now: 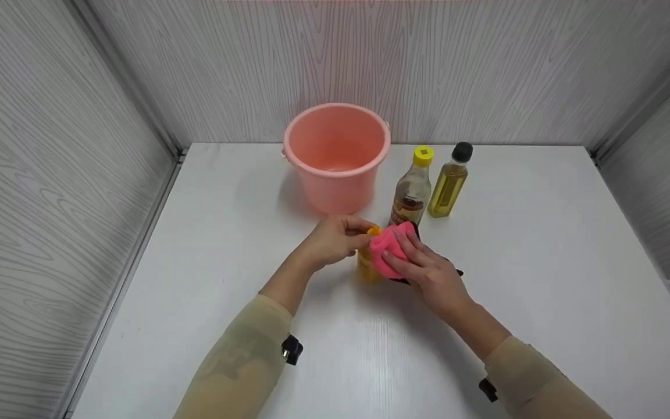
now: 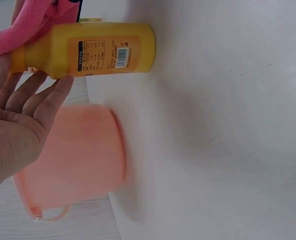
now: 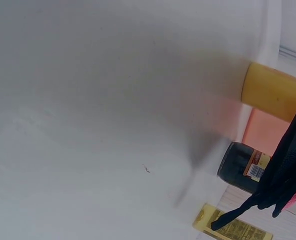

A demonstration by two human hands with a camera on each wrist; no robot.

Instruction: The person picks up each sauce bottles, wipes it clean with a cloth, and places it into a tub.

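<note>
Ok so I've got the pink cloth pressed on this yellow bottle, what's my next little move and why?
Probably slide the pink cloth down the yellow bottle. The right hand presses it near the top only, the left hand steadies the neck, and the labelled lower body shows uncovered in the left wrist view.

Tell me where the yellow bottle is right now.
In the head view the yellow bottle stands mid-table between both hands, in front of the pink bucket; the left hand touches its top, the right hand presses a pink cloth against it.
</note>
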